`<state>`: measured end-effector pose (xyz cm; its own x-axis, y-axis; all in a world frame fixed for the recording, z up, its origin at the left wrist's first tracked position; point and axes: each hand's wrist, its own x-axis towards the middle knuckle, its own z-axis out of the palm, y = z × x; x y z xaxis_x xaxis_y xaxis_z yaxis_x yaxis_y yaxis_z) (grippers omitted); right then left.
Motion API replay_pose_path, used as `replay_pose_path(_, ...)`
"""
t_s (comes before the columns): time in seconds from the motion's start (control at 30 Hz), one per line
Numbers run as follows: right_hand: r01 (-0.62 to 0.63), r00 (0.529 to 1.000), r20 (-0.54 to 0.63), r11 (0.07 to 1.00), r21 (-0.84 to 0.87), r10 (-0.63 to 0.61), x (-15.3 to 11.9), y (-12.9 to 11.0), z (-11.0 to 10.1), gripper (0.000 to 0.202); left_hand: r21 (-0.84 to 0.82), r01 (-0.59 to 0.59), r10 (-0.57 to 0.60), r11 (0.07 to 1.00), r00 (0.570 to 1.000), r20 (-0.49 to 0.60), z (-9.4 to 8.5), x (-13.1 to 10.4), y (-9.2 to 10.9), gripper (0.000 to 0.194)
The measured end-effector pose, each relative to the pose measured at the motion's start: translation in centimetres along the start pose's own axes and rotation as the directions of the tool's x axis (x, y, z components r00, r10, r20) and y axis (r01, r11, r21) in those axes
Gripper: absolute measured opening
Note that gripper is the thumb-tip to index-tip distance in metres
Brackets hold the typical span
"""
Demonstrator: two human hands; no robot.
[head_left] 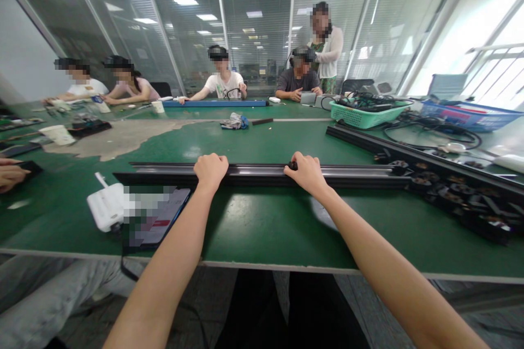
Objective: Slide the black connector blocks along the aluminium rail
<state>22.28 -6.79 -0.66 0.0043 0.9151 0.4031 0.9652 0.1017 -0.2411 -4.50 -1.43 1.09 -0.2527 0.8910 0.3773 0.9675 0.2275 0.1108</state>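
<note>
A long black rail (262, 178) with a shiny metallic channel along its length lies crosswise on the green table in front of me. My left hand (210, 170) is closed around the rail, left of its middle. Farther right, my right hand (305, 172) pinches a small black part (292, 165) at the rail's channel; its exact kind is too small to tell. Close to the rail's right end lie several small dark parts with copper-coloured centres (454, 188).
Near my left forearm are a phone (164, 221) and a white adapter (105, 207). Another long black rail (368, 144) slants at right, by a green basket (368, 113) of cables and a blue basket (470, 114). Crumpled gloves (234, 121) lie ahead. Several people sit across; a co-worker's hand (12, 175) is at left.
</note>
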Motion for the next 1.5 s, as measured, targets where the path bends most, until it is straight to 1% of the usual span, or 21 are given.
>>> replay_pose_path(0.73,-0.072,0.997,0.040,0.997,-0.024,0.073,0.11,0.08,-0.48,0.026,-0.004,-0.004,0.004,1.000,1.000,-0.017,0.22,-0.03,-0.12,0.049)
replay_pose_path(0.9,-0.073,0.996,0.055,0.997,-0.022,0.074,0.13,0.11,-0.59,0.026,-0.002,0.000,0.000,1.000,1.000,-0.016,0.30,0.02,-0.14,0.049)
replay_pose_path(1.5,-0.077,0.996,0.049,0.995,-0.061,0.080,0.14,0.31,-0.66,0.029,-0.011,0.002,-0.002,1.000,1.000,-0.011,0.04,-0.05,-0.02,0.050)
